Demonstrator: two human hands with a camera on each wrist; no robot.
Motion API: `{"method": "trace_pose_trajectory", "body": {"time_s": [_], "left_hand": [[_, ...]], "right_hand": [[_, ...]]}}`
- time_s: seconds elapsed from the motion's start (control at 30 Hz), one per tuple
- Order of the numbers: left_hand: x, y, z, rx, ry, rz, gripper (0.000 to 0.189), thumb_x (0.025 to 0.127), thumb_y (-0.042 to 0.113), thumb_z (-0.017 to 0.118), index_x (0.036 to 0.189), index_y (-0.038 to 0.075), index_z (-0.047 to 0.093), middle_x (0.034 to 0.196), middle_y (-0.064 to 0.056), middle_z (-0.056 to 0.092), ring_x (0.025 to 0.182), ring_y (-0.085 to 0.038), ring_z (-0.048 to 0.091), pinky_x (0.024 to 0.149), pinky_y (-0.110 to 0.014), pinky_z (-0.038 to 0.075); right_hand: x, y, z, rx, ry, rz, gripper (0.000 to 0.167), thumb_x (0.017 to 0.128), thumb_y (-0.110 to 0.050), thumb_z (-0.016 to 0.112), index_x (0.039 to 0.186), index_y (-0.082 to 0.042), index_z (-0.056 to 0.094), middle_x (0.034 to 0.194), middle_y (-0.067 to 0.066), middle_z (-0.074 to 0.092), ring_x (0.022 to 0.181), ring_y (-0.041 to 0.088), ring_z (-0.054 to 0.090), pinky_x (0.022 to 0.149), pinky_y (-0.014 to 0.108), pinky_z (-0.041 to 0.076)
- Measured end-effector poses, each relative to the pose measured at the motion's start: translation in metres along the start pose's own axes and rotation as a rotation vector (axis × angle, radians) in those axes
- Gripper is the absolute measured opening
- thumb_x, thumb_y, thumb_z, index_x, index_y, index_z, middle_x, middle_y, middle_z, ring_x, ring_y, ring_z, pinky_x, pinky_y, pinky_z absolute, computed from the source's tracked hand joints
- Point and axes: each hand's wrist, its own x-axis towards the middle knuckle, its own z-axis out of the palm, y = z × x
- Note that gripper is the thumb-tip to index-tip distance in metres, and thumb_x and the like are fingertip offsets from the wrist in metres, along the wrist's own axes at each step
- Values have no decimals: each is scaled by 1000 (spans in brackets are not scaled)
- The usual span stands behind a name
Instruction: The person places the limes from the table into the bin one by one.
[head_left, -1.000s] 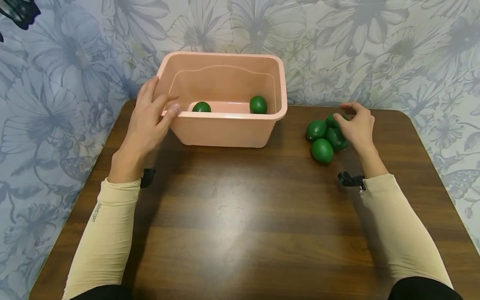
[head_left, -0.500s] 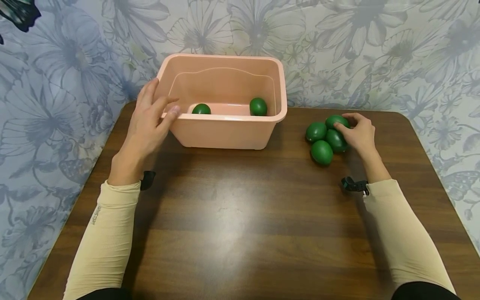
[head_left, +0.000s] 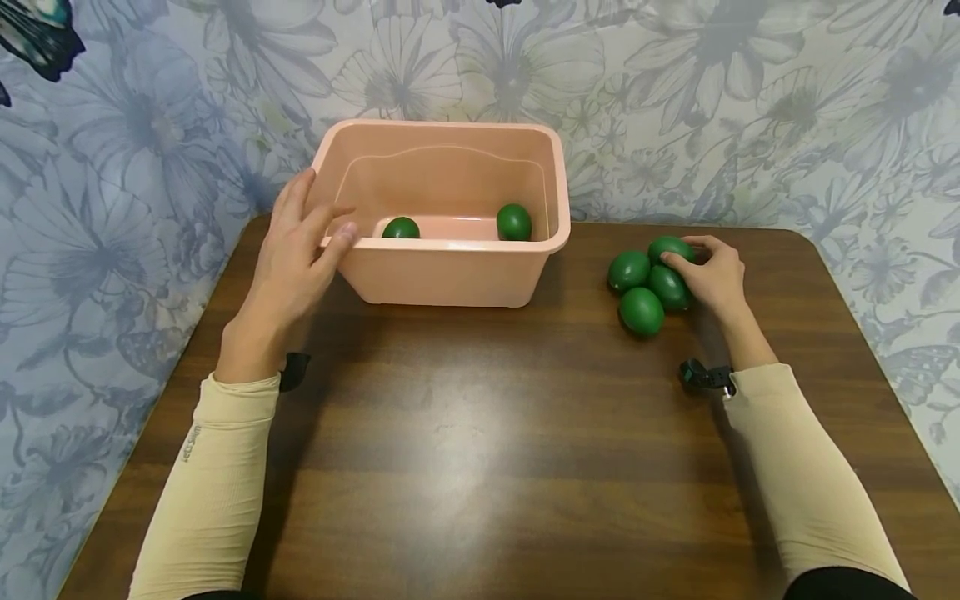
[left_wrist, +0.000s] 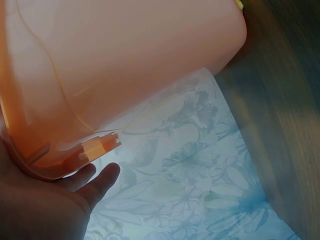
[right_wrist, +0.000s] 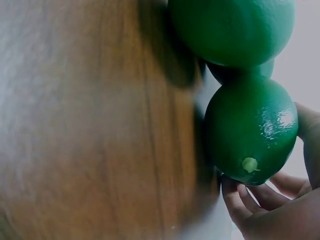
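A pink plastic tub point(head_left: 442, 275) stands at the back of the wooden table with two dark green, glossy, egg-shaped fruits point(head_left: 513, 222) inside. My left hand point(head_left: 288, 258) holds its front left corner, thumb and index finger over the rim. In the left wrist view, two fingers point(left_wrist: 102, 185) reach outside the tub wall. Several matching fruits sit clustered to the right of the tub. My right hand point(head_left: 712, 275) grips the rearmost fruit point(head_left: 666, 247) at its right end, thumb in front. Close by, the right wrist view shows a fruit with a pale stem nub point(right_wrist: 250, 164).
A floral-patterned wall point(head_left: 675, 125) rises directly behind the brown wooden table point(head_left: 465, 433). Beside the right hand, other fruits point(head_left: 641, 312) lie touching one another. A dark strap point(head_left: 705, 375) sits at the right wrist.
My right hand has come down onto the rearmost fruit, its raised fingers closing behind it. My left hand stays at the tub. The head view has tilted up slightly.
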Motion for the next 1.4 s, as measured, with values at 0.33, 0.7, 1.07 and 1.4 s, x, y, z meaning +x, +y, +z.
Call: {"method": "trace_pose_trajectory", "body": {"time_s": [0.33,0.7,1.07,1.4], "left_hand": [[-3,1,0,5,-8,-18,58,106,54,52,134,6,70,172,-18,28,162,-33,18,125,-65,21],[-5,0,-2,-3,3,-12,58,106,53,52,133,6,71,172,-19,28,162,-31,18,125,-65,22],[-5,0,-1,-6,7,-18,56,106,52,54,133,6,71,172,-19,28,161,-35,20,126,-63,22],[-3,2,0,-11,26,6,55,106,52,54,132,7,71,171,-18,31,161,-32,21,124,-64,26]], "right_hand": [[-2,5,6,22,130,14,62,97,-50,70,141,-7,65,135,23,66,116,26,58,104,50,43],[-8,-14,5,64,218,-23,60,95,-51,73,140,-13,67,132,15,69,107,9,57,88,22,43],[-14,-57,6,131,218,-141,56,94,-46,76,138,-12,68,129,13,70,101,1,59,88,20,46],[-24,-93,6,209,223,-228,50,92,-42,81,135,-18,71,118,-1,71,108,4,62,89,23,48]]}}
